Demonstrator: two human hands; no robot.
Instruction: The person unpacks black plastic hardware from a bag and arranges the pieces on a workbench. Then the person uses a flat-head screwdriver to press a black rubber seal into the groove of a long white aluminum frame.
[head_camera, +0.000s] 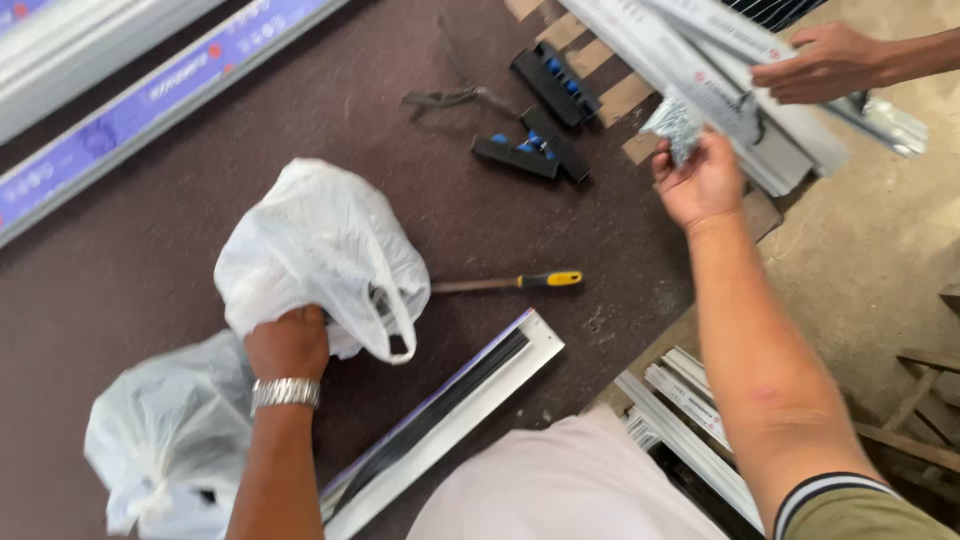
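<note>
Head view: left hand (288, 343) grips a white plastic bag (320, 255) on the desk (130, 260). Right hand (700, 182) fingers pinch a small clear packet (672, 126), probably fetching fittings. Lifting it needs a firm pinch.

Dark brown worktop (150, 260); dusty concrete floor (860, 260) at right; wooden frame (925, 400) beside it; daylight.

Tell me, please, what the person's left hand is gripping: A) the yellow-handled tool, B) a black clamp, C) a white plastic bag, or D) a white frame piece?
C: the left hand is closed on a white plastic bag, while the yellow-handled tool lies untouched on the table beside it.
</note>
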